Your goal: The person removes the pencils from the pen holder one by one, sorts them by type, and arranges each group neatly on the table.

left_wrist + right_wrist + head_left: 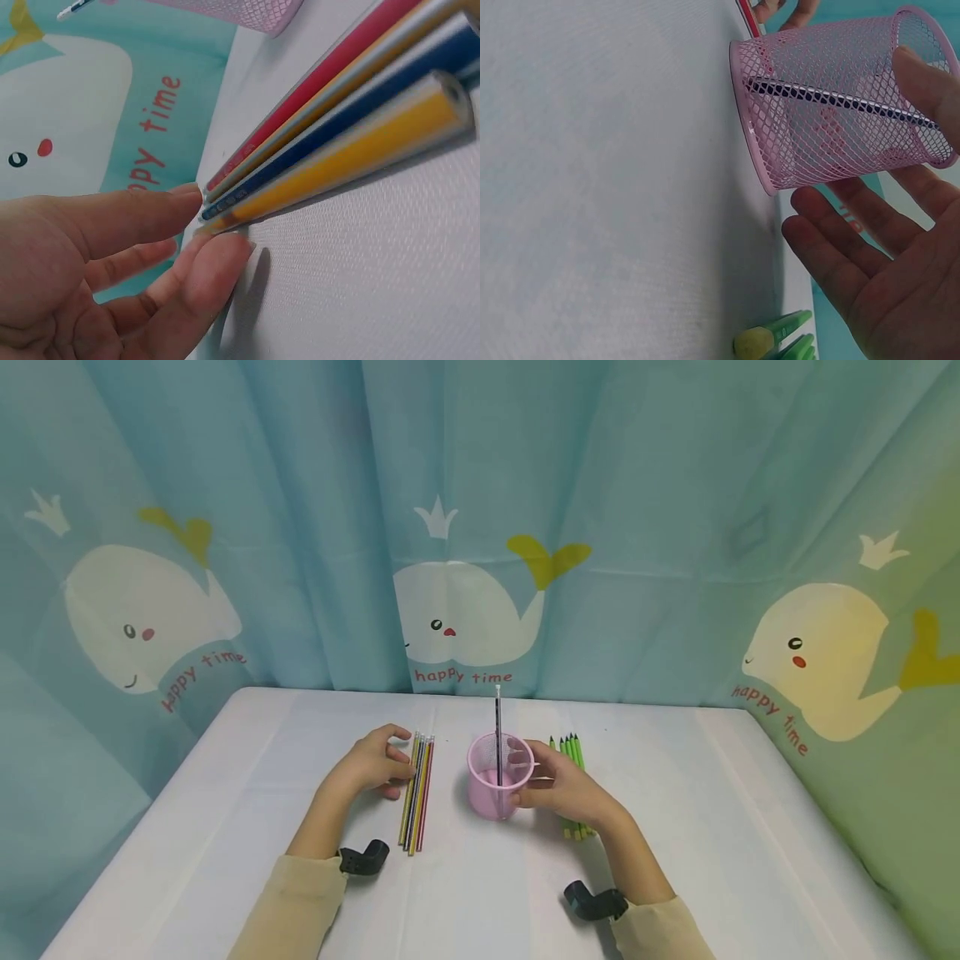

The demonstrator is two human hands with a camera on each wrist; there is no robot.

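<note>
A pink mesh pen holder stands upright mid-table with one dark patterned pencil inside, its white end up. My right hand holds the holder from the right, thumb on the near side and fingers round the far side; the right wrist view shows the thumb against the mesh. To the left lies a row of colored pencils, yellow, blue and red among them. Over their far part hovers my left hand, thumb and fingers apart; in the left wrist view the fingertips are beside the yellow pencil, not closed on it.
Several green pencils lie right of the holder, partly hidden behind my right hand. A white cloth covers the table. Behind its far edge hangs a blue-green curtain with whale prints. Black wrist cameras sit at both cuffs.
</note>
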